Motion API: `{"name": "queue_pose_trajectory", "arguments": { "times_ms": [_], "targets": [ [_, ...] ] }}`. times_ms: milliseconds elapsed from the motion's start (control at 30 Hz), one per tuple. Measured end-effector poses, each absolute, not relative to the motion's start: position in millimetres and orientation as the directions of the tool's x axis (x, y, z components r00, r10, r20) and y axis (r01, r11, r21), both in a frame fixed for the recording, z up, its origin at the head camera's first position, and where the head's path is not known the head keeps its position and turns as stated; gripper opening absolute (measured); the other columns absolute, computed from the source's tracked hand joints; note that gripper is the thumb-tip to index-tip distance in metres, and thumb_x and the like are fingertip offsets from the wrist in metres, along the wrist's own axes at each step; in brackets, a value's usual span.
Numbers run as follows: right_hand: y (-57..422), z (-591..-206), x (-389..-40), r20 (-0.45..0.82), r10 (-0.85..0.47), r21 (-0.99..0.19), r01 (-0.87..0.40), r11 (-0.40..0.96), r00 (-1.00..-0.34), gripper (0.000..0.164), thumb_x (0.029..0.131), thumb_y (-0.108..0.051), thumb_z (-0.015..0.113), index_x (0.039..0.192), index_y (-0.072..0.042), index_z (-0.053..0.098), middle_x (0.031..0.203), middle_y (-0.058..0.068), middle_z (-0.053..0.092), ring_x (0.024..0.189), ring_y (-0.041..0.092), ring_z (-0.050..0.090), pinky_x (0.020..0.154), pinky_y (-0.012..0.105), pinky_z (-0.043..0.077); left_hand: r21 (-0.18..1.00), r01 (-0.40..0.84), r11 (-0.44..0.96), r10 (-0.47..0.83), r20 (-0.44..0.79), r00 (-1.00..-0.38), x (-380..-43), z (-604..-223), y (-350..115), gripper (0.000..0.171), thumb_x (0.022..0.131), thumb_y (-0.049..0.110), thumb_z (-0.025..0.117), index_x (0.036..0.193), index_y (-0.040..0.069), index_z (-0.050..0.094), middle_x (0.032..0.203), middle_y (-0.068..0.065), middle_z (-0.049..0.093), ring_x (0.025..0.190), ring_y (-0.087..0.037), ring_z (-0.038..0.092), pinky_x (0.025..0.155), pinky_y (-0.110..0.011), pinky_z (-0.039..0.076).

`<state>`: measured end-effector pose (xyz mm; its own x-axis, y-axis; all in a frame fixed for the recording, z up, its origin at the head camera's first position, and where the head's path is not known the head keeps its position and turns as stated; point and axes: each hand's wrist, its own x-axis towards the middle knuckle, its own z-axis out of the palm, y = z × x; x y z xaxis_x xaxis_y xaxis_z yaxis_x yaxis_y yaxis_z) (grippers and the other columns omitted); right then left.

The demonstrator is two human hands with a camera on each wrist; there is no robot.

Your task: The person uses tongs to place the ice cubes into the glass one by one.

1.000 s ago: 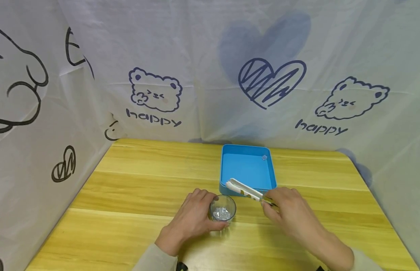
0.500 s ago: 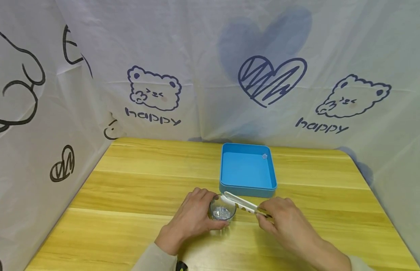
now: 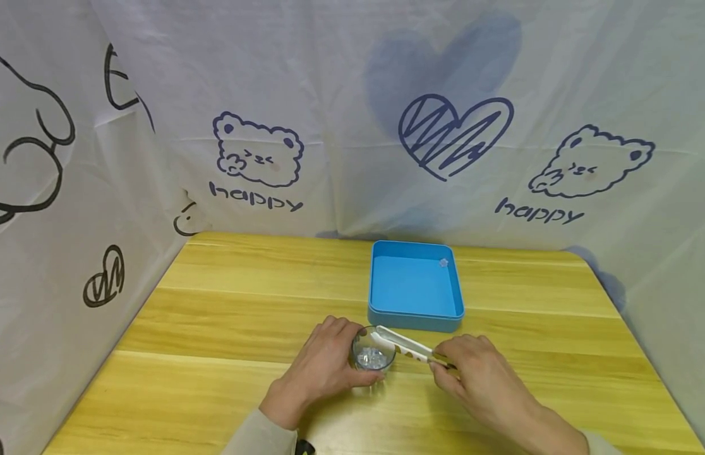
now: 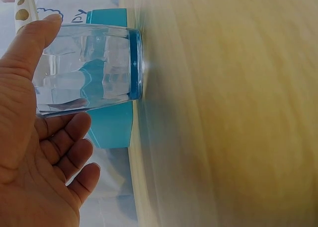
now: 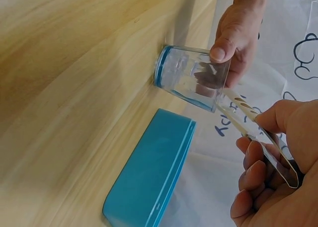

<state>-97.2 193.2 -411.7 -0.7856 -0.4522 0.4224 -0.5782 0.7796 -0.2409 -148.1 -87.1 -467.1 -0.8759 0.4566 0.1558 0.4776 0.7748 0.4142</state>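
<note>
My left hand (image 3: 324, 363) holds a clear drinking glass (image 4: 94, 68) near its rim, thumb on one side and fingers on the other. The glass stands upright on the table. Several clear pieces (image 3: 371, 359) lie at its bottom. Between thumb and fingers, my right hand (image 3: 483, 373) grips white tongs (image 3: 406, 347) with gold spots. Their tips reach over the rim into the mouth of the glass, above the clear pieces. In the right wrist view, the metal bend of the tongs (image 5: 293, 180) sits within the right palm.
Just behind the glass stands a shallow blue square tray (image 3: 415, 322). One small clear piece (image 3: 443, 263) lies in its far right corner. A wood-grain table (image 3: 227, 328) spreads around, with a printed white cloth (image 3: 352, 114) hanging behind it.
My right hand has moved the tongs down and toward me, from over the tray's front edge to the mouth of the glass. The left hand and glass have stayed in place.
</note>
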Motion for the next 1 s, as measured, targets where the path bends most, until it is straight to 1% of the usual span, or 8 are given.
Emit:
{"name": "queue_pose_trajectory", "arguments": {
  "times_ms": [267, 600, 1000],
  "targets": [
    [193.1, -412.3, -96.3, 0.418, -0.445, -0.25, -0.572, 0.781, -0.792, 0.011, 0.089, -0.017, 0.081, 0.091, -0.022, 0.072, 0.089, -0.015, 0.072, 0.082, 0.0, 0.059, 0.068, 0.024, 0.045, 0.425, 0.47, 0.774, 0.454, 0.144, -0.879, -147.2, -465.5, -87.2, 0.077, 0.077, 0.065, 0.086, 0.13, 0.012, 0.068, 0.117, 0.0, 0.069, 0.108, -0.017, 0.055, 0.097, -0.04, 0.05],
    [193.3, -413.1, -96.4, 0.444, -0.447, -0.245, -0.585, 0.773, -0.776, 0.012, 0.089, -0.017, 0.082, 0.09, -0.023, 0.071, 0.088, -0.015, 0.072, 0.081, -0.001, 0.058, 0.066, 0.023, 0.043, 0.427, 0.47, 0.772, 0.456, 0.143, -0.879, -147.3, -465.4, -87.2, 0.076, 0.077, 0.065, 0.086, 0.13, 0.012, 0.068, 0.117, 0.0, 0.069, 0.108, -0.017, 0.055, 0.097, -0.04, 0.05],
    [193.4, -414.3, -96.7, 0.425, -0.433, -0.262, -0.566, 0.782, -0.795, 0.012, 0.089, -0.017, 0.081, 0.091, -0.024, 0.071, 0.089, -0.016, 0.071, 0.08, -0.002, 0.056, 0.066, 0.023, 0.043, 0.429, 0.475, 0.769, 0.458, 0.149, -0.876, -147.8, -466.6, -87.3, 0.076, 0.077, 0.064, 0.086, 0.129, 0.013, 0.068, 0.117, 0.0, 0.069, 0.108, -0.017, 0.055, 0.1, -0.041, 0.05]
  ]
}}
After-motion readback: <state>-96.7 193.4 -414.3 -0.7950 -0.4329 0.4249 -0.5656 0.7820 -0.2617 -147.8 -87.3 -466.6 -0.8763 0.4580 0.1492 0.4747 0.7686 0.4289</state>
